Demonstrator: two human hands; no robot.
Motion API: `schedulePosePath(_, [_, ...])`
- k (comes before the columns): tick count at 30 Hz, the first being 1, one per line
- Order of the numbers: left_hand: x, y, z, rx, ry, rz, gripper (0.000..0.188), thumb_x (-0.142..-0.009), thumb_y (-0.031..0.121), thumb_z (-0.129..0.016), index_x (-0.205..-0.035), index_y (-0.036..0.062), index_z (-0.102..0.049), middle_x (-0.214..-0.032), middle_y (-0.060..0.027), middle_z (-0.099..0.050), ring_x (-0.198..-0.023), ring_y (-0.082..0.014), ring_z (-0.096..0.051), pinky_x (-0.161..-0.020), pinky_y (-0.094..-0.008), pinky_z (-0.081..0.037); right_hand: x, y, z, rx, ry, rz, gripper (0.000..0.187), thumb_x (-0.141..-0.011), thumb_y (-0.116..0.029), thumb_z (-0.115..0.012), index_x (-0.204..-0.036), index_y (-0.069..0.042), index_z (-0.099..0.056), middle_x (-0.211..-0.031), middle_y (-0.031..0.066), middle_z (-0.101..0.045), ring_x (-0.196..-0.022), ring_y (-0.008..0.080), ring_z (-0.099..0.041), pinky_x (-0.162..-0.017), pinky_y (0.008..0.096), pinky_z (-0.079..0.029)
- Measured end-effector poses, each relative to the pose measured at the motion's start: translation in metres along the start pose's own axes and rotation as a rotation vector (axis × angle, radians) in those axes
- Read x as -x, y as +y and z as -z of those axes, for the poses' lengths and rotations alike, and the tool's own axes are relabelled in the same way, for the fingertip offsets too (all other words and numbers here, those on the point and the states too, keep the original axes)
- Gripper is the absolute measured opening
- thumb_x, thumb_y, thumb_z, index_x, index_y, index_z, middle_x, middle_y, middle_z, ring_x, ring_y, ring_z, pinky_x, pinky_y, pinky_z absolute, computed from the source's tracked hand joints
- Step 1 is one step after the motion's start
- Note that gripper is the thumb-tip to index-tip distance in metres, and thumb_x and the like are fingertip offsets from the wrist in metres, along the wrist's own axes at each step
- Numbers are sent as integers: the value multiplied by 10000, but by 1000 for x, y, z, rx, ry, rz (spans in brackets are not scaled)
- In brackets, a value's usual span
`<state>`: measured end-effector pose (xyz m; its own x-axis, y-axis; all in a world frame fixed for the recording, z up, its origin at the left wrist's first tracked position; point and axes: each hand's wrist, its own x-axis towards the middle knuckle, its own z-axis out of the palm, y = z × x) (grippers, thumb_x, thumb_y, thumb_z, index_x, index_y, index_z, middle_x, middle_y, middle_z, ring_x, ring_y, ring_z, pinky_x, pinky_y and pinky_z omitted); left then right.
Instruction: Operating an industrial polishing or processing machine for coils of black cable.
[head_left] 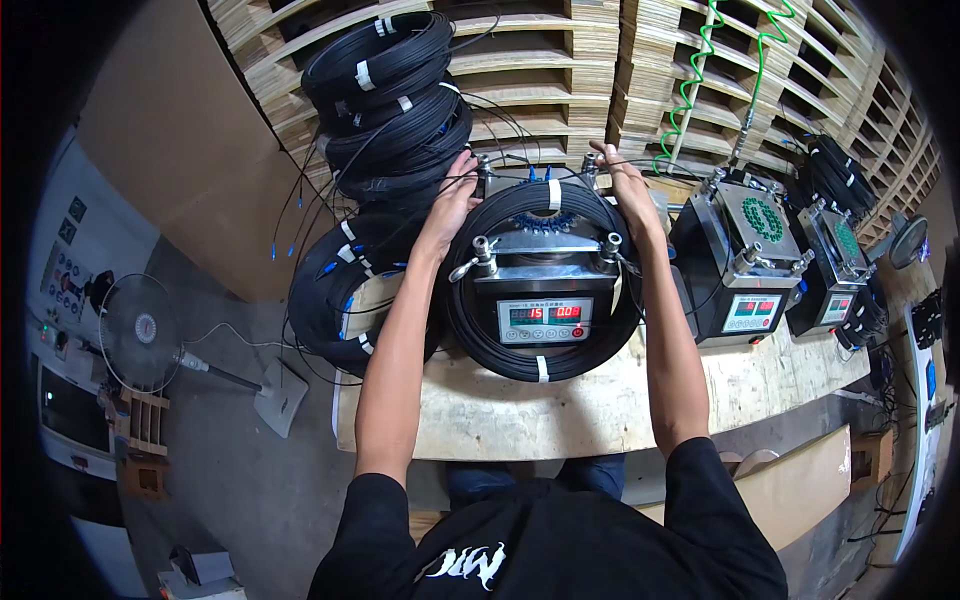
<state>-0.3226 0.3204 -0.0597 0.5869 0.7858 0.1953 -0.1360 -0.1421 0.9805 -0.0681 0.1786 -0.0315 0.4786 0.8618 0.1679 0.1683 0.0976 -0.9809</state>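
Black cable coil [588,357], round, bound with white ties [543,369], encircling lit front panel [545,320] of boxy machine [545,285]. Coil between worker's left fingers [462,168] and right fingers [612,160], bulk wrist-side of fingertips. Machine upright, red digits glowing; rear knobs [485,166] just beside fingers.

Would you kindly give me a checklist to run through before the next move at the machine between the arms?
1. Machine display lit: ok, red digits showing.
2. Black coil tied: ok, white ties at top and bottom.
3. Left hand grip firm: cannot tell.
4. Right hand grip firm: cannot tell.
5. Loose ends tucked in: not ok, blue-tipped ends dangle beside the stacked coils.
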Motion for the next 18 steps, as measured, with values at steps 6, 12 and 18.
schedulePosePath(6, [-6,-8,1,-57,43,-34,488,-1037,143,-451,-1516,119,-361,-1496,-83,-448,-1021,-116,-567,-846,-265,-491,-6,8,-1,94,9,88,525,-1038,-486,-452,-1414,-132,-543,-1292,84,-620,-1157,177,-551,-910,302,-463])
schedulePosePath(12, [3,1,-7,84,109,42,559,-1035,102,-441,-1563,173,-271,-1510,-96,-426,-955,-139,-600,-847,-276,-506,-11,13,3,-181,31,-114,541,-1027,-468,-491,-1441,-120,-505,-1390,96,-564,-1288,206,-498,-1065,334,-372])
schedulePosePath(18, [1,5,-3,84,21,36,596,-1036,82,-436,-1581,204,-227,-1526,-82,-410,-1044,-140,-587,-866,-277,-503,-16,25,-1,-62,202,39,570,-1023,-456,-509,-1377,-9,-528,-1322,142,-611,-1250,232,-539,-1068,321,-374])
